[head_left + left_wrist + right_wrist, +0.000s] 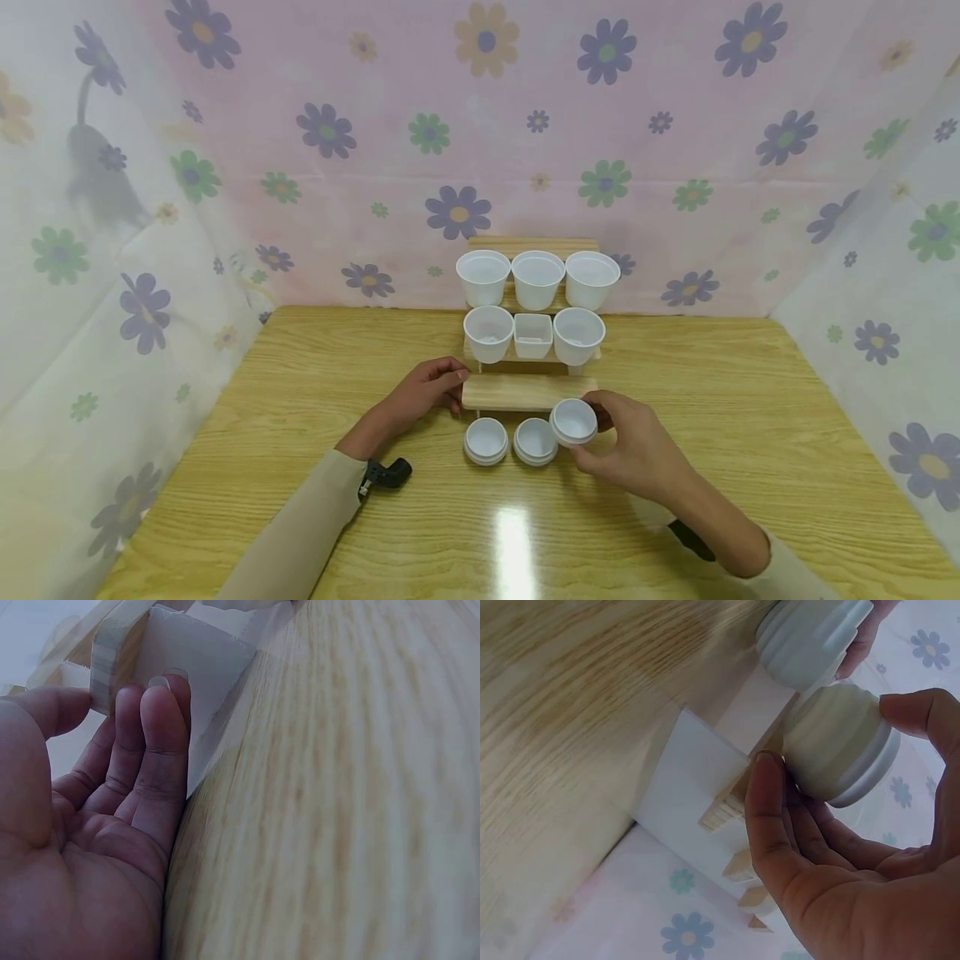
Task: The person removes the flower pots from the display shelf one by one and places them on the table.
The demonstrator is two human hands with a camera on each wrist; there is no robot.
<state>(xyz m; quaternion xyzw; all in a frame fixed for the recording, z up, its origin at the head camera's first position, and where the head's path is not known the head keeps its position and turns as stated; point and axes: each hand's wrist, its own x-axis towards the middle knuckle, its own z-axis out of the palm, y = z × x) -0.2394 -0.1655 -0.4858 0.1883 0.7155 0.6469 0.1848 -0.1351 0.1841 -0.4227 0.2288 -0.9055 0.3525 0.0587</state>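
My right hand [637, 446] holds a small round white pot [573, 421] between thumb and fingers, at the right end of the lowest wooden step. In the right wrist view the pot's ribbed side [836, 739] shows, with the thumb on one side and the fingers on the other. My left hand [427, 392] grips the left end of that lowest step [528, 392] of a tiered stand. From the left wrist view, its thumb and fingertips meet the wooden board end [112, 667], beside a white side panel [191, 664]. Two similar white pots [486, 442] [536, 442] stand on the table before the stand.
On the middle step are two round white cups [489, 335] [579, 337] with a square one [533, 336] between them. Three larger white cups [538, 281] line the step above. Behind the wood-grain table [337, 350] hangs a flowered cloth [390, 192].
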